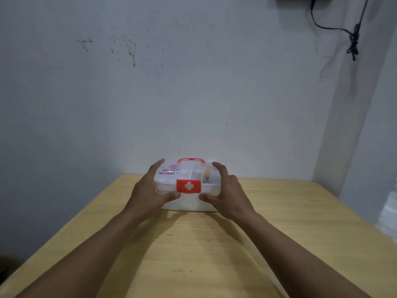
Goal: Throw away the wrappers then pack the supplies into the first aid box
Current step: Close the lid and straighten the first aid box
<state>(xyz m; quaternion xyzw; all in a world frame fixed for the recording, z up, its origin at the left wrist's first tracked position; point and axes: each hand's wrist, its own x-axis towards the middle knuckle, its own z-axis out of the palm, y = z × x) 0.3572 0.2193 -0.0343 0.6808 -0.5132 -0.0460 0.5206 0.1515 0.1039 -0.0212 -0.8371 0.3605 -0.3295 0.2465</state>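
Note:
The white first aid box [189, 202] stands at the far edge of the wooden table [193, 254], against the wall. Its clear lid is down, with a red latch bearing a white cross [188, 186] at the front and a red handle [191, 160] on top. Through the lid I make out small pinkish items on the left and a yellowish item on the right. My left hand [148, 190] grips the box's left side, thumb on the front. My right hand [227, 192] grips its right side, thumb below the latch.
A pale stained wall [171, 82] rises right behind the box. Black cables [352, 39] hang at the upper right. A wall corner juts out on the right, with something white and crinkled [388, 216] beside the table's right edge.

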